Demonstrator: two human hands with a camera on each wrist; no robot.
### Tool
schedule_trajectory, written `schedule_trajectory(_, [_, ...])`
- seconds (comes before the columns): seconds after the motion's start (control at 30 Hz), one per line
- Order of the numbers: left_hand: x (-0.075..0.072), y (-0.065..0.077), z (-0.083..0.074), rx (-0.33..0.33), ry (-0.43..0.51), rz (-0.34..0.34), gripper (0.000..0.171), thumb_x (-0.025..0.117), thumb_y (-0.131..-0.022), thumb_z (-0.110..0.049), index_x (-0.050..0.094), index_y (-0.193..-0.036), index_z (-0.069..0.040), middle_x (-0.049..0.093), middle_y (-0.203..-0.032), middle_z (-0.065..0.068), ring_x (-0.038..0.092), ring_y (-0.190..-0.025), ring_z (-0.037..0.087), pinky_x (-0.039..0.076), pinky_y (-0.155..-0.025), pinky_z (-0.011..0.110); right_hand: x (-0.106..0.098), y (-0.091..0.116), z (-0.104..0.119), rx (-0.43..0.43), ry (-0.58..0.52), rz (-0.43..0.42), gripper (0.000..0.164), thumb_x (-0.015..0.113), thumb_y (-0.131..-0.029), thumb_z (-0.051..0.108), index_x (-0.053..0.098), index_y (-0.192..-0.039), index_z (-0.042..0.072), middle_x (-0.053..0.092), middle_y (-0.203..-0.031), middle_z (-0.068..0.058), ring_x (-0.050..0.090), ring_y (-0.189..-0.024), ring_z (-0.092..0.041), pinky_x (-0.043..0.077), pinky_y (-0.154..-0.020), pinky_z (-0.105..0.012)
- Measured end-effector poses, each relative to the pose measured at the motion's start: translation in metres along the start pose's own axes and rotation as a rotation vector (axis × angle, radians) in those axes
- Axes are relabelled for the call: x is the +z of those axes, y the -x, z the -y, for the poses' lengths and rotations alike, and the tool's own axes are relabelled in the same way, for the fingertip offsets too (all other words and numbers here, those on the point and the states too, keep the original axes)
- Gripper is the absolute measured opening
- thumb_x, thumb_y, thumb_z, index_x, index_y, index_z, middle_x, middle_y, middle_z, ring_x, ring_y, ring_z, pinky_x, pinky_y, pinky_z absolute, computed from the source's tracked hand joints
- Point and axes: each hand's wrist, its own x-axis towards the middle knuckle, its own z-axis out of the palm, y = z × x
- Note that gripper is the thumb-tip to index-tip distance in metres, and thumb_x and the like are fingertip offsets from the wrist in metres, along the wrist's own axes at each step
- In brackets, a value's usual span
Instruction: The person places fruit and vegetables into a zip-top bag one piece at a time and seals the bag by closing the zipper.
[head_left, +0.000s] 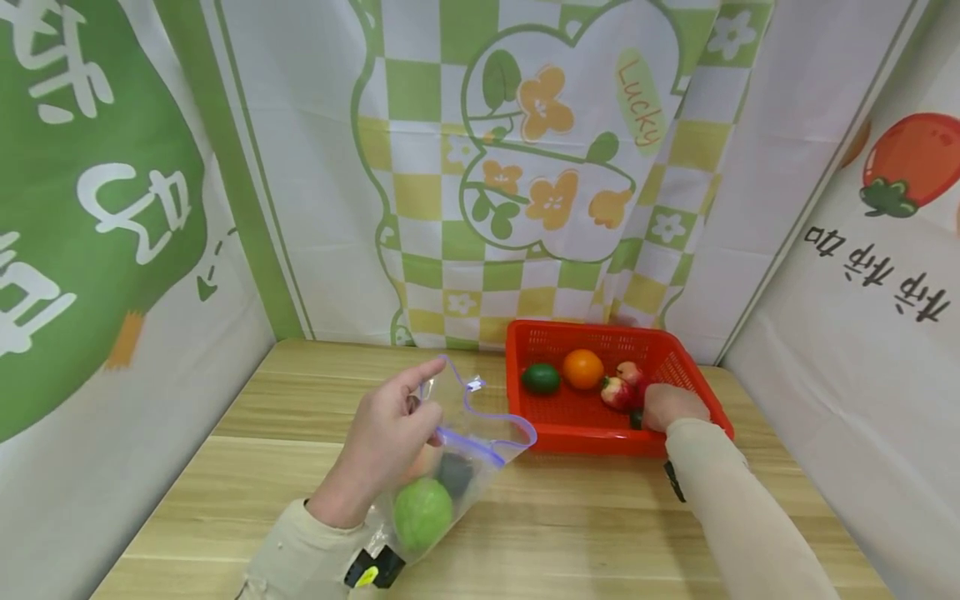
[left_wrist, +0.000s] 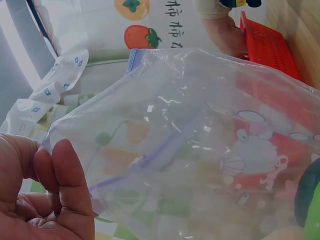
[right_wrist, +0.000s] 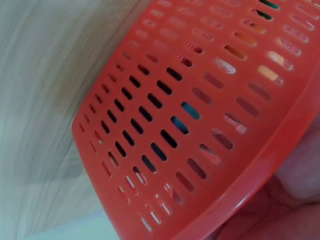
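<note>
My left hand (head_left: 390, 429) holds a clear zip bag (left_wrist: 180, 125) with a purple seal strip by its top edge, and the mouth gapes. Low in the bag lie a round green fruit (head_left: 422, 514), a dark round item (head_left: 454, 475) and a peach-coloured one (head_left: 424, 460), partly behind the hand. My right hand (head_left: 675, 407) reaches into the right end of a red plastic basket (head_left: 585, 440); its fingers are hidden, and I cannot tell whether they grip anything. A dark green item (head_left: 637, 419) shows right beside it.
Inside the basket are a green lime-like fruit (head_left: 542, 378), an orange (head_left: 582, 369) and several red-and-yellow fruits (head_left: 617, 392). The basket stands at the back right of the wooden table (head_left: 300, 433), close to the patterned cloth (head_left: 517, 292). Printed side walls flank the table.
</note>
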Motion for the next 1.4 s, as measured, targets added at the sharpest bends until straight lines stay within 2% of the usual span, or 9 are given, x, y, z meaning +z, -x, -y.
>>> schedule_trajectory(0.2, [0.0,-0.001,-0.002,-0.001,0.034,-0.004,0.061,0.049,-0.081,-0.007,0.052,-0.138,-0.026,0.058,-0.056,0.007,0.063,-0.056,0.021,0.03,-0.037,0.02,0.002,-0.004,-0.005,-0.028,0.031,0.001,0.013,0.069,-0.076,0.014,0.065,-0.088,0.008,0.059,-0.081,-0.011,0.054,-0.073,-0.03,0.047,-0.058,-0.039])
schedule_trajectory(0.33, [-0.001,-0.001,-0.002,-0.003,0.049,-0.006,0.061,0.049,-0.081,-0.006,0.052,-0.138,-0.025,0.058,-0.055,0.008,0.062,-0.055,0.023,0.029,-0.037,0.02,0.003,-0.005,-0.006,-0.025,0.049,0.007,0.018,0.068,-0.077,0.016,0.066,-0.093,0.008,0.06,-0.085,-0.011,0.055,-0.074,-0.03,0.047,-0.058,-0.04])
schedule_trajectory(0.57, [-0.001,0.0,0.002,0.001,0.032,-0.003,0.06,0.051,-0.082,-0.007,0.05,-0.14,-0.023,0.058,-0.056,0.009,0.06,-0.053,0.028,0.028,-0.036,0.02,0.004,-0.007,-0.006,0.038,0.041,0.04,0.029,0.073,-0.074,0.027,0.067,-0.096,0.01,0.06,-0.084,-0.01,0.055,-0.075,-0.028,0.049,-0.058,-0.038])
schedule_trajectory(0.73, [0.0,0.0,0.006,-0.013,-0.002,-0.01,0.06,0.051,-0.083,-0.01,0.05,-0.14,-0.024,0.059,-0.054,0.007,0.058,-0.051,0.033,0.027,-0.035,0.02,0.005,-0.009,-0.005,0.048,0.022,0.061,0.035,0.075,-0.072,0.033,0.067,-0.098,0.01,0.061,-0.084,-0.009,0.056,-0.074,-0.027,0.049,-0.057,-0.037])
schedule_trajectory(0.93, [0.0,0.001,0.009,-0.029,-0.051,-0.018,0.06,0.051,-0.082,-0.011,0.05,-0.14,-0.024,0.058,-0.052,0.003,0.052,-0.043,0.023,0.028,-0.035,0.022,0.007,-0.008,-0.005,0.019,0.041,0.06,0.042,0.078,-0.07,0.044,0.07,-0.095,0.011,0.062,-0.084,-0.006,0.056,-0.075,-0.026,0.05,-0.06,-0.039])
schedule_trajectory(1.1, [0.0,0.0,0.01,-0.037,-0.05,-0.01,0.06,0.05,-0.082,-0.01,0.049,-0.141,-0.024,0.06,-0.053,0.005,0.048,-0.039,0.021,0.028,-0.035,0.021,0.007,-0.009,-0.005,0.013,0.051,0.074,0.049,0.076,-0.07,0.053,0.07,-0.094,0.011,0.062,-0.083,-0.005,0.055,-0.075,-0.026,0.05,-0.062,-0.042])
schedule_trajectory(1.23, [0.0,0.0,0.012,-0.036,-0.049,-0.004,0.06,0.049,-0.083,-0.011,0.049,-0.141,-0.025,0.06,-0.053,0.007,0.046,-0.038,0.021,0.026,-0.034,0.021,0.009,-0.011,-0.005,0.008,0.05,0.075,0.05,0.071,-0.073,0.056,0.069,-0.096,0.011,0.062,-0.082,-0.004,0.056,-0.075,-0.026,0.049,-0.063,-0.044])
schedule_trajectory(1.4, [-0.001,0.0,0.013,-0.029,-0.053,0.0,0.06,0.049,-0.082,-0.011,0.048,-0.141,-0.025,0.059,-0.052,0.006,0.048,-0.039,0.024,0.026,-0.034,0.021,0.009,-0.014,-0.002,0.013,0.036,0.063,0.052,0.066,-0.073,0.057,0.065,-0.096,0.011,0.06,-0.081,-0.004,0.055,-0.074,-0.024,0.046,-0.061,-0.04])
